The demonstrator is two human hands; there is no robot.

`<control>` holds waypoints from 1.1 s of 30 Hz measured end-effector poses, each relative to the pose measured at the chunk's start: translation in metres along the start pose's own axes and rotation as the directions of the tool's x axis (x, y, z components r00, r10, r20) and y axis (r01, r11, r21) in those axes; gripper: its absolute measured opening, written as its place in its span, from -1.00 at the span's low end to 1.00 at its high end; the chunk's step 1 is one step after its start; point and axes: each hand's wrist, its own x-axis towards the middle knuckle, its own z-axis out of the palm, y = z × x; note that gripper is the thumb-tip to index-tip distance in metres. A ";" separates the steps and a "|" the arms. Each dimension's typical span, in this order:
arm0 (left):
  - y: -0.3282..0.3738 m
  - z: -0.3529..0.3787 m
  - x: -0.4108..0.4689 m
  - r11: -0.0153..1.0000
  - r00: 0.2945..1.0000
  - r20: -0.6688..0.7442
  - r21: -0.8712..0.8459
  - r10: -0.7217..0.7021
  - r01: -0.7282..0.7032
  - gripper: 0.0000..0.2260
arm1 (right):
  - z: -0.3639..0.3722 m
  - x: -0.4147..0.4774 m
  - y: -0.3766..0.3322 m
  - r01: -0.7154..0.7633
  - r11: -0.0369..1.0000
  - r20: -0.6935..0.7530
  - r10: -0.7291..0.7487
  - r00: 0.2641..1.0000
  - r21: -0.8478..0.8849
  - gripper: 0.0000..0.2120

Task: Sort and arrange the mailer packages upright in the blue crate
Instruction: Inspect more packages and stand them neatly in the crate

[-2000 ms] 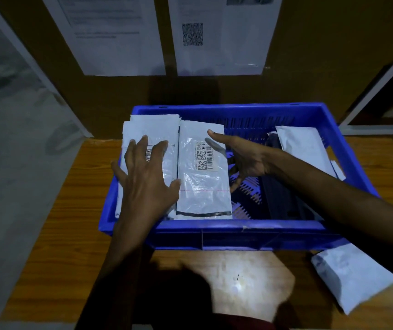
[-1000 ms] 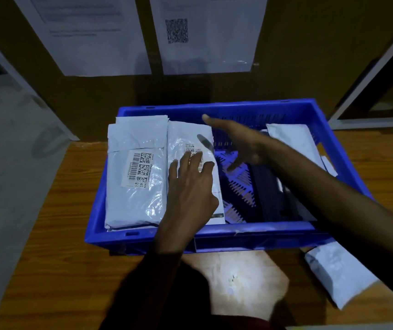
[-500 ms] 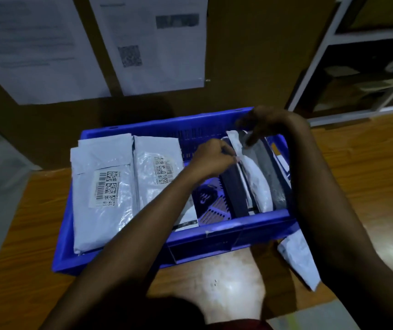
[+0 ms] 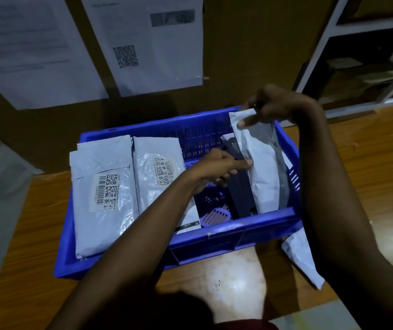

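Fingers, right hand (image 4: 278,106): thumb and fingertips are curled downward and pinch the top corner of the white mailer (image 4: 262,167).
Fingers, left hand (image 4: 217,169): bunched, with the foremost fingertip against the white mailer's left edge about halfway down. It cannot be told whether they grip that edge or only touch it.
Right arm: comes in from the lower right, wrist bent over so the hand hangs above the crate's far right corner.
Left arm: reaches diagonally from the lower left, over the near rim and across the second flat mailer (image 4: 152,148).
White mailer: stands on edge in the right end of the blue crate (image 4: 226,234), its top raised above the rim.
Dark mailer (image 4: 240,186): on edge, touching the white mailer's left side.
Grey mailer (image 4: 283,179): on edge between the white mailer and the crate's right wall.
First flat mailer (image 4: 88,229): lies face up at the crate's left end, beside the second flat mailer.
Labels: each flat mailer carries a white sticker with barcodes and square matrix codes. The digits are too small to read.
Loose mailer (image 4: 302,260): lies on the wooden table (image 4: 381,163) at the crate's near right corner, outside the crate.
Wall sheets (image 4: 152,44): printed pages on a brown board, one with a QR code. The text is blurred.
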 end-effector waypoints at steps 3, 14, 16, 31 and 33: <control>0.002 -0.008 -0.008 1.000 0.990 0.144 0.008 0.001 -0.002 -0.60 | -0.003 -0.006 0.005 0.088 0.967 -0.169 -0.048 0.985 0.240 -0.76; 0.027 -0.104 -0.034 0.892 0.786 -0.583 -0.219 0.205 -0.395 -0.56 | 0.005 0.008 0.010 0.170 0.637 -0.267 0.058 0.962 0.752 -0.66; 0.030 -0.120 -0.035 0.816 0.749 -0.637 -0.326 0.182 -0.477 -0.54 | 0.009 0.011 0.004 0.174 0.597 -0.238 0.030 0.971 0.783 -0.71; 0.013 -0.144 -0.052 0.721 0.726 -0.670 -0.424 0.158 -0.548 -0.65 | 0.032 0.014 -0.007 0.162 0.583 -0.109 -0.124 0.986 0.796 -0.58; 0.011 -0.144 -0.053 0.787 0.728 -0.679 -0.394 0.099 -0.475 -0.57 | 0.033 0.014 -0.007 0.230 0.554 -0.197 -0.121 0.973 0.800 -0.65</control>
